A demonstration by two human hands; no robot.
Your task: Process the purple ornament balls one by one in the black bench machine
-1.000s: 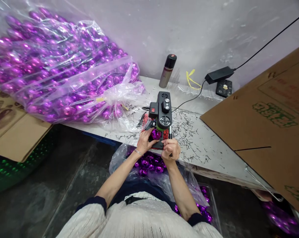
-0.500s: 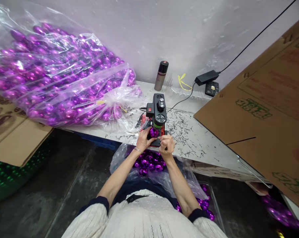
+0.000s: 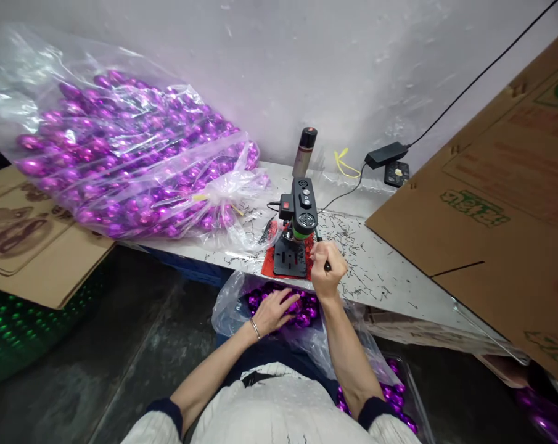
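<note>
A small black bench machine (image 3: 299,213) with a red switch stands on a red mat (image 3: 270,264) near the table's front edge; its base plate (image 3: 289,259) is bare. My right hand (image 3: 327,269) is closed round the machine's black lever handle on its right side. My left hand (image 3: 275,310) reaches down into an open plastic bag (image 3: 232,302) in my lap, fingers spread over shiny purple ornaments (image 3: 301,310). I cannot tell whether the fingers hold one.
A big clear bag of purple ornaments (image 3: 121,154) lies on the table at the left. A spray can (image 3: 304,152), a power adapter (image 3: 386,154) and a yellow tie (image 3: 342,161) sit by the wall. Cardboard sheets (image 3: 491,203) lean at the right. Black shavings litter the table (image 3: 371,271).
My left hand has left the machine's base, where it held a purple ornament, and dropped into the bag in my lap. My right hand has shifted right with the lever.
</note>
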